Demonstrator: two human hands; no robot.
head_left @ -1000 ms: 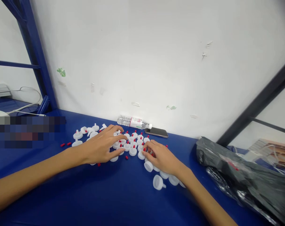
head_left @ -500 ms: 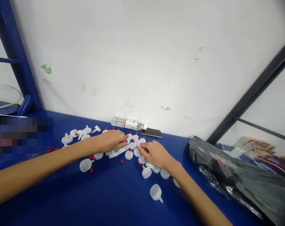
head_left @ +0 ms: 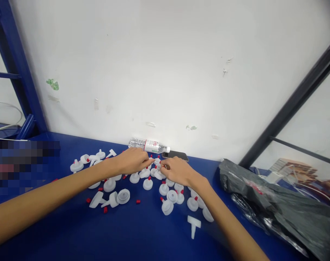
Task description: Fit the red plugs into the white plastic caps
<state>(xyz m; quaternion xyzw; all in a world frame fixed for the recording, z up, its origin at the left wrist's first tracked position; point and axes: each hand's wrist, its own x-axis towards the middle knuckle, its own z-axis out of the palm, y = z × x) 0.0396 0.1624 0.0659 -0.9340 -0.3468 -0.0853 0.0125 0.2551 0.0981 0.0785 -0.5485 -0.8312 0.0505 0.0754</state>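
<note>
Many white plastic caps with thin spouts, several of them red-tipped, lie scattered on the blue tabletop (head_left: 154, 232). My left hand (head_left: 134, 160) reaches in from the left over the pile, fingers bent together, fingertips pointing right beside the red-tipped caps. Facing it, my right hand (head_left: 178, 170) has curled fingers and its thumb close to them, against the caps in the middle. Whatever either hand pinches is too small or hidden to make out. A red-tipped spout cap (head_left: 147, 183) stands just in front, between the hands. Near my right forearm lies a single white spout cap (head_left: 194, 224) on its side.
Along the wall lie a clear water bottle (head_left: 152, 145) and a dark phone (head_left: 175, 156). Loose red tips (head_left: 105, 209) are strewn at the front left. A grey plastic bag (head_left: 273, 199) covers the right side. Metal posts (head_left: 25, 69) frame both sides.
More caps now lie spread toward the front, on the left and on the right. The single cap at front right has shifted and turned. My hands stay close together over the pile.
</note>
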